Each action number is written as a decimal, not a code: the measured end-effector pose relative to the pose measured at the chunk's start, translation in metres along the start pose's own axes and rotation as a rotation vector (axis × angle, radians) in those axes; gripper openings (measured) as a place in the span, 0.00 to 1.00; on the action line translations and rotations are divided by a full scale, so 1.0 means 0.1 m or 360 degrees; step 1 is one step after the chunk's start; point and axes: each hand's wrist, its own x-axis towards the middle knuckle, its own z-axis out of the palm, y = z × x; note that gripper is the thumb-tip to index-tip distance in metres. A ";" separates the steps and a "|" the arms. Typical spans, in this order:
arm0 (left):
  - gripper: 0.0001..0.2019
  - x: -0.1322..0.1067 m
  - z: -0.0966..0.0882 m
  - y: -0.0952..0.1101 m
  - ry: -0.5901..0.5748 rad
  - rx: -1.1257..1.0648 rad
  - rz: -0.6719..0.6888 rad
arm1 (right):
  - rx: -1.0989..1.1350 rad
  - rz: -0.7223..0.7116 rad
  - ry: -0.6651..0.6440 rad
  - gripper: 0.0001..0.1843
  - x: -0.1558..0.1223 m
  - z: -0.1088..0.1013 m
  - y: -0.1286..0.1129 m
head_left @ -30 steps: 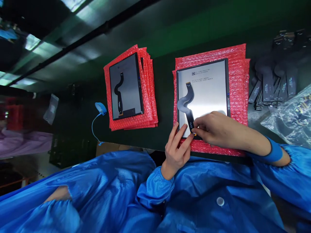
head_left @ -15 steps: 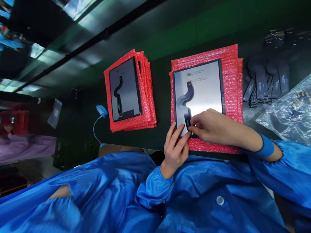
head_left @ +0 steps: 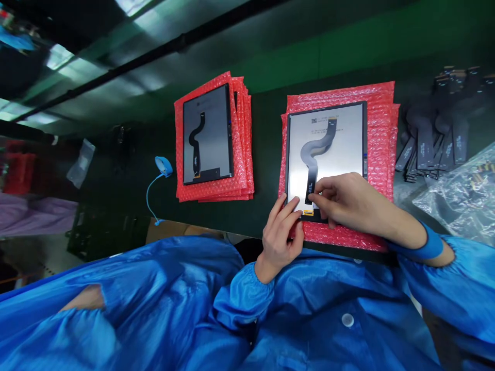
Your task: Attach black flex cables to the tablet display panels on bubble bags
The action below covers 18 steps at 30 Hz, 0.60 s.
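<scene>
An LCD screen panel [head_left: 346,147] lies back side up on stacked red bubble-wrap sheets [head_left: 381,149]. My right hand [head_left: 348,198] pinches the lower dark end of a curved flex cable [head_left: 308,153] between thumb and fingertips. The cable rests across the panel, its gold upper end near the printed text. Just below the cable's lower end, apart from it, a small yellow connector [head_left: 308,212] shows at the panel's bottom edge. My left hand [head_left: 279,234] has its fingers spread over the panel's lower left corner, one fingertip close to the connector.
To the left, another screen panel [head_left: 212,139] with its own flex cable sits on a red bubble-wrap stack [head_left: 243,149]. Loose flex cables [head_left: 425,139] and a clear plastic bag [head_left: 460,190] are at the right. A blue wrist strap [head_left: 163,166] lies left. A co-worker's blue sleeve [head_left: 77,335] is lower left.
My right hand has moved the cable's lower end up off the panel's bottom edge, uncovering the yellow connector. The cable's upper end has swung right. My left hand stays on the panel corner.
</scene>
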 end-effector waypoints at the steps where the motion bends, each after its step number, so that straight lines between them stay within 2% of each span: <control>1: 0.17 0.00 0.01 0.00 0.0003 -0.0008 -0.0001 | 0.0020 0.0007 -0.0011 0.12 -0.01 0.00 0.01; 11: 0.17 -0.03 0.03 0.03 -0.0005 -0.0015 0.0017 | 0.0125 0.0060 -0.0024 0.13 -0.06 -0.03 0.01; 18: 0.16 -0.01 -0.02 0.09 -0.0086 0.0194 0.0051 | 0.0136 0.0065 -0.0023 0.12 -0.09 -0.03 0.00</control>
